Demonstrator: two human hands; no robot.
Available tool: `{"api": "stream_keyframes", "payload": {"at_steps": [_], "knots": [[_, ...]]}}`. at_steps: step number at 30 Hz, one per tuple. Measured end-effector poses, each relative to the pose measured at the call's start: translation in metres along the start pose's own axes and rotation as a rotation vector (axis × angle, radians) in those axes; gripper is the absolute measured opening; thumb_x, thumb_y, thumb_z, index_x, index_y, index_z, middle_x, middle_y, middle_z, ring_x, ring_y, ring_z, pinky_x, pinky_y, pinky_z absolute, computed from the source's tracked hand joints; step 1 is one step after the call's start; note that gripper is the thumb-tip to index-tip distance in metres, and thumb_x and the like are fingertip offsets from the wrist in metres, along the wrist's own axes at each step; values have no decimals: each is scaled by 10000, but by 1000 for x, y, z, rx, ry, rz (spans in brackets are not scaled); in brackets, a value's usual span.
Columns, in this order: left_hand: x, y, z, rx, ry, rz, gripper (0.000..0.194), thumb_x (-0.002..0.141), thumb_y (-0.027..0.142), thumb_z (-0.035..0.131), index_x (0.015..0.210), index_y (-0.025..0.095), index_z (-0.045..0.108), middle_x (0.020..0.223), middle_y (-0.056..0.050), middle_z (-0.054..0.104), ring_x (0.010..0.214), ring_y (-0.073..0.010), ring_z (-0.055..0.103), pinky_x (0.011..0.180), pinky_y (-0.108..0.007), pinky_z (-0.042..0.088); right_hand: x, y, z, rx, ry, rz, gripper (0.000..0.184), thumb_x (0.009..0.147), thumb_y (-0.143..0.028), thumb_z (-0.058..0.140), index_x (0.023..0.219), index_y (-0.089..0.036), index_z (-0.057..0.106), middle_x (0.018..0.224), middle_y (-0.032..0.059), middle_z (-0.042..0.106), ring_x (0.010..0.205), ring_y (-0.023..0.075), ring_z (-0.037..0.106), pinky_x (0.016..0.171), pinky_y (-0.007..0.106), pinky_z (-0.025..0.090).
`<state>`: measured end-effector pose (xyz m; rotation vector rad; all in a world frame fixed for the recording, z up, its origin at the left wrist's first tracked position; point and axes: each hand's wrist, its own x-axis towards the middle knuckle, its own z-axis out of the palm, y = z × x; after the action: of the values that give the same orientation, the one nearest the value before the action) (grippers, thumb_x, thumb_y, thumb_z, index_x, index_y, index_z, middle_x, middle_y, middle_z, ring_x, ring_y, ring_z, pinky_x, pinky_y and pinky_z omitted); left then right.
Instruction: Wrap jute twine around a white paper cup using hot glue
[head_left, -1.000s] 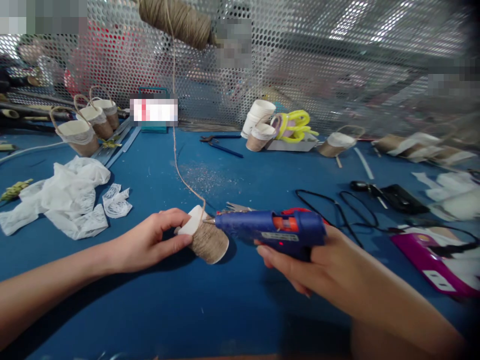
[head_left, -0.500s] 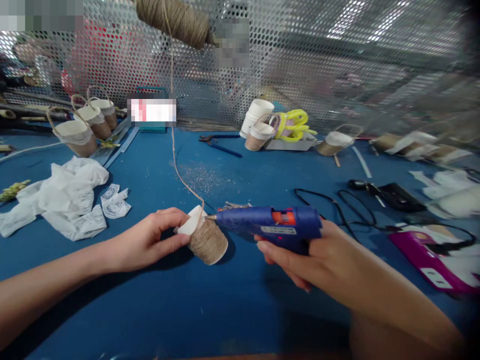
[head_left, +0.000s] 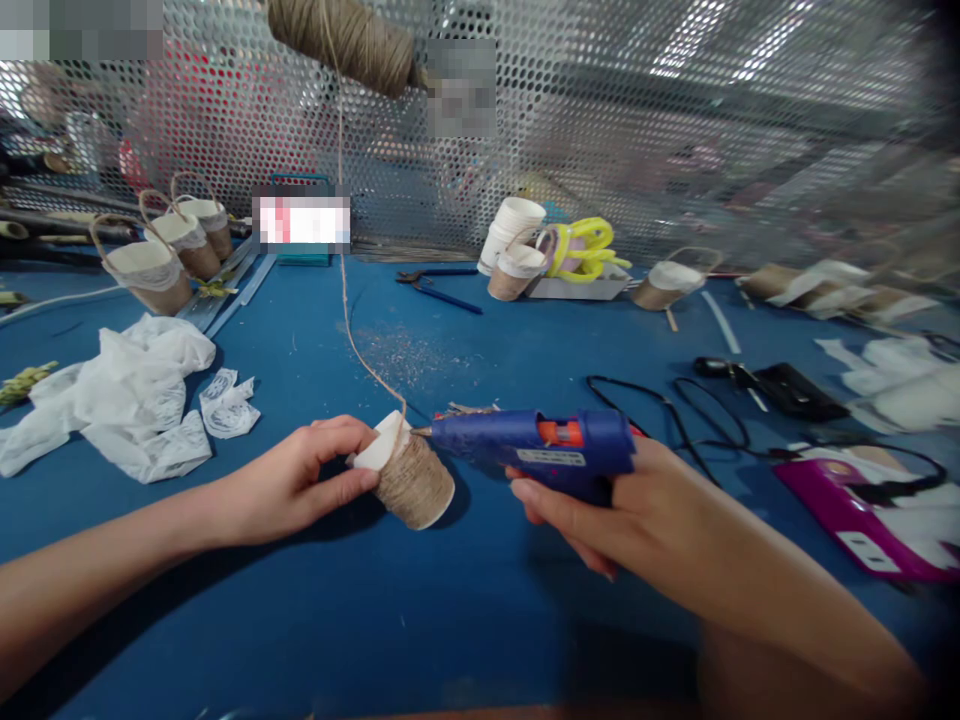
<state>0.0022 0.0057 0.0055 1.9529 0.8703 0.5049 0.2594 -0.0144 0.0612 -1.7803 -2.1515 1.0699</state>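
My left hand [head_left: 330, 465] pinches the rim of a paper cup [head_left: 416, 482] that lies tilted over the table, its mouth toward the upper left. Brown twine is wound round most of the cup's side; a white band near the mouth stays bare. From the cup a loose strand of twine [head_left: 346, 310] runs up to the twine spool [head_left: 341, 45] at the top. My right hand [head_left: 600, 510] is closed round the handle of a blue glue gun [head_left: 532, 440]. The nozzle points left, at the twine near the cup's mouth; whether it touches cannot be made out.
Finished-looking small baskets [head_left: 154, 278] stand at the left behind crumpled white lace [head_left: 142, 390]. Pliers [head_left: 442, 285], stacked white cups [head_left: 514, 230] and yellow strips [head_left: 589, 250] lie at the back. A black cord [head_left: 675, 420] and a purple phone-like case [head_left: 840, 520] are at right.
The glue gun and my right hand have shifted very slightly left. My left hand keeps its hold on the cup, and the whole view has drifted a little.
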Motion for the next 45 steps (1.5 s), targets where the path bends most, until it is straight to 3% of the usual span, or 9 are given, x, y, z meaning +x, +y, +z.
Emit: {"api": "stream_keyframes", "payload": {"at_steps": [6,22,31,39,45], "knots": [[0,1,0,-3,1,-5,197,875,258,418,922,124,555,877,-61,564,855,-175,533,799,-308,429,-2,3,-2,10,-21,60,384,777,-546,460,605,-207,511,395,-24,518,396,115,520,440,239,433],[1,2,0,7,-3,-7,204,876,258,415,932,127,561,934,-78,584,862,-182,543,796,-314,427,-5,-2,0,77,3,43,291,763,-469,508,647,-202,509,381,-55,469,348,86,452,392,204,405],[-1,1,0,16,-1,-11,195,875,262,418,911,133,560,893,-64,577,862,-181,538,806,-319,433,-4,-2,4,222,7,66,282,724,-473,562,719,-195,520,485,-37,545,339,69,442,352,193,396],[1,2,-1,-1,-2,-13,185,874,249,419,921,131,553,905,-71,576,872,-184,539,809,-322,431,-4,-4,-2,62,-4,20,321,783,-473,501,628,-194,530,376,-38,493,367,100,484,395,215,414],[0,3,0,3,-4,-14,204,877,259,418,930,124,561,875,-64,569,867,-185,537,806,-314,433,-5,-6,2,102,69,70,290,748,-475,537,652,-201,526,384,-54,485,343,86,460,384,198,407]]}}
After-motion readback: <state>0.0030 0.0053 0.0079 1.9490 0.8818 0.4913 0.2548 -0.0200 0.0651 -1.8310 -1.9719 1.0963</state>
